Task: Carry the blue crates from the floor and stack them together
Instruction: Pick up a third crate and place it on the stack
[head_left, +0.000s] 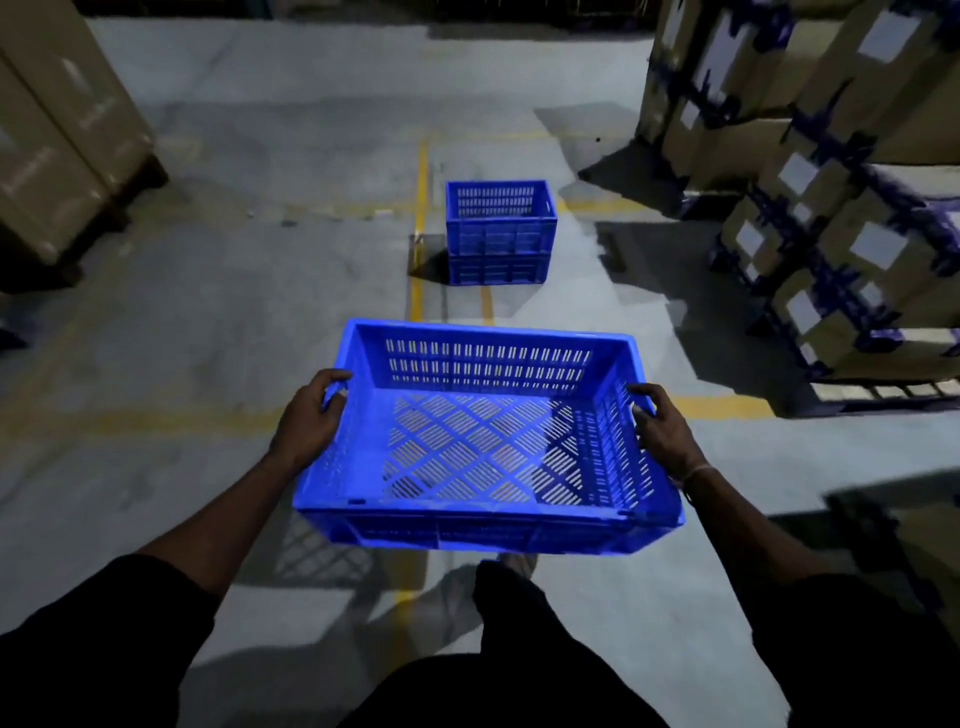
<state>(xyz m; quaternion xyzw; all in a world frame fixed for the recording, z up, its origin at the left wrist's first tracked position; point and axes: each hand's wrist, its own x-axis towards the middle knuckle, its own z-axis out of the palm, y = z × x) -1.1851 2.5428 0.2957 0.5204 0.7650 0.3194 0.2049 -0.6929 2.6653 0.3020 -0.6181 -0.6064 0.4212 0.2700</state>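
An empty blue slotted crate (483, 436) hangs in front of me above the floor, held level by both hands. My left hand (309, 415) grips its left end, fingers curled over the rim. At the opposite end my right hand (662, 431) grips the rim the same way. Farther ahead on the concrete floor stands a stack of blue crates (500, 232), one on another, beside a yellow floor line.
Tall stacks of taped cardboard boxes (831, 182) on pallets fill the right side. More wrapped boxes (57, 140) stand at the left. Yellow lines (420, 218) mark the grey floor between them. My leg and foot show below the crate.
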